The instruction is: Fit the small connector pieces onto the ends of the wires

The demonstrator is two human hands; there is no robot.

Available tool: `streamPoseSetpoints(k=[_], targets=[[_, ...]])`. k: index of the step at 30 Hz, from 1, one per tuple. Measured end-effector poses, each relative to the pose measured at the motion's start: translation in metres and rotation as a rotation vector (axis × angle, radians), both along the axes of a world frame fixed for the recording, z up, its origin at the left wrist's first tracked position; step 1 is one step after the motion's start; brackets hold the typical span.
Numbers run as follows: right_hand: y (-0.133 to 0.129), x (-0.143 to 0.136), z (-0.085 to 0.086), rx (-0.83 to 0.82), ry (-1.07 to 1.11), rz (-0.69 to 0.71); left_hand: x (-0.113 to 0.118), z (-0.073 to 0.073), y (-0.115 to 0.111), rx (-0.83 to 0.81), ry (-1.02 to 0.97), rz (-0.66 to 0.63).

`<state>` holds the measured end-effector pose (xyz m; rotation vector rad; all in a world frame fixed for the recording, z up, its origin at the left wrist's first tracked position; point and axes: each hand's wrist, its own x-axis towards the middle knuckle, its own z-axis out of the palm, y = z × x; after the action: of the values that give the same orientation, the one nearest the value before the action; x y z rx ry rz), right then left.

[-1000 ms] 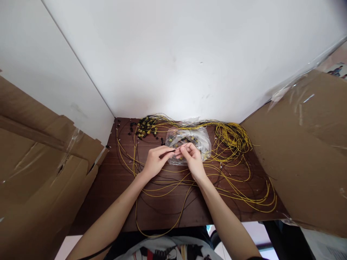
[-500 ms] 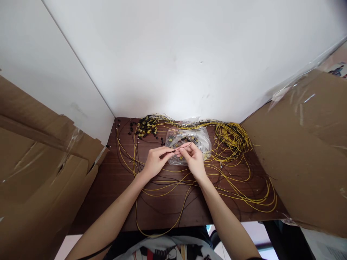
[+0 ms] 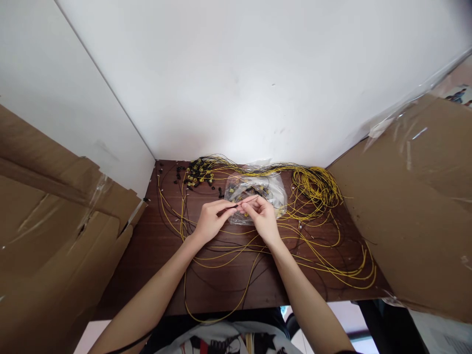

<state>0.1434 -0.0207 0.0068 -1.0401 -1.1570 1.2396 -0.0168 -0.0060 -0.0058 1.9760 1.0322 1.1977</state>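
- Table (image 3: 147, 265): before the back wall (image 3: 236, 88), between left cardboard (image 3: 55, 236) and right cardboard (image 3: 413, 196)
- Side panel (image 3: 73, 98): left of back wall, meeting it at the corner
- Connector cluster (image 3: 199, 172): on table, rear left
- Small loose parts (image 3: 178, 175): left of cluster, near the rear left corner
- Plastic bag (image 3: 278, 189): on table, rear middle, connectors inside
- Wire coil (image 3: 317, 189): on table, rear right, right of bag
- Wire bundle (image 3: 291, 167): along the rear, cluster to coil
- Loose wires (image 3: 317, 265): across table, before bag and coil
- Wire loop (image 3: 208, 321): past the front edge
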Motion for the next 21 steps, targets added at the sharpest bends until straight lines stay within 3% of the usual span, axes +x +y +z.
streamPoseSetpoints(k=[5,12,21], targets=[[0.0006,-0.0012,-0.0006,-0.002,0.057,-0.023,-0.0001,-0.0003,0.0002,0.010,0.007,0.003],[0.0008,0.0016,-0.0037,0.031,-0.095,-0.004,0.0008,0.0015,-0.0010,0.035,0.024,0.007],[0.0006,0.0001,-0.0013,0.003,0.027,-0.041,0.0011,0.0041,-0.0013,0.016,0.033,0.011]])
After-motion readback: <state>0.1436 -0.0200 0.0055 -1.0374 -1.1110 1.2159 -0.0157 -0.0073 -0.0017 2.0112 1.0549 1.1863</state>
